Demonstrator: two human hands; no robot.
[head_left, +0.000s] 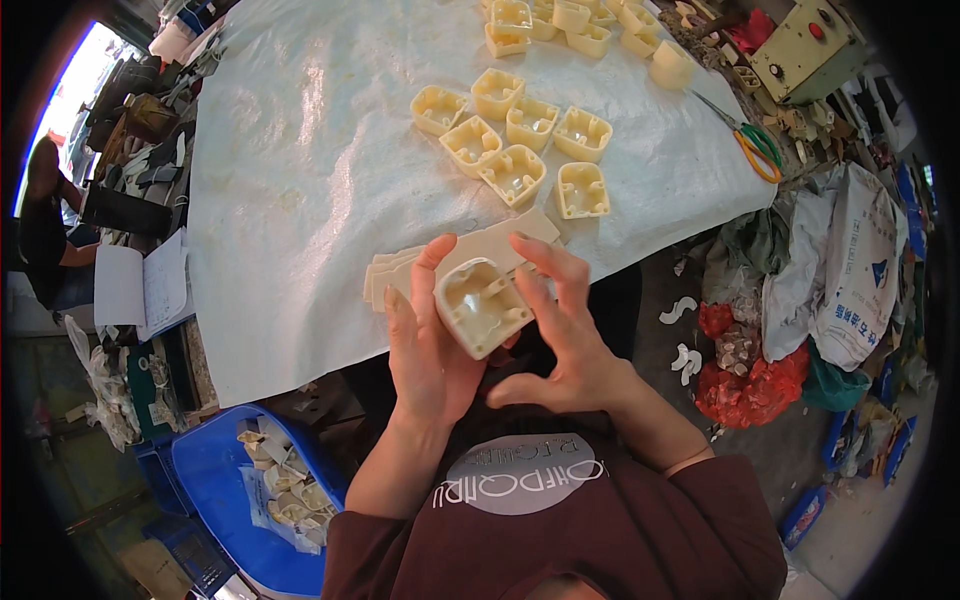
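Observation:
A cream plastic housing [482,308], hollow with small posts inside, is held up at the table's near edge, its cavity facing me. My left hand [432,345] grips it along the left side, one finger stretched up by its rim; other fingers are hidden behind it. Around the right side curves my right hand [570,335], fingers apart, one fingertip at or close to the rim and the thumb stretched out below. Just beyond both hands lie flat cream strips [490,243], overlapping. Farther off, several similar housings [512,175] sit with their hollow sides up on the white sheet.
A white plastic sheet [290,200] covers the table. More housings [570,18] cluster at the far edge. Scissors [752,145] and a control box [808,50] are at right. A blue bin [215,455] of parts stands lower left, below an open notebook [145,285]. Bags [850,270] lie right.

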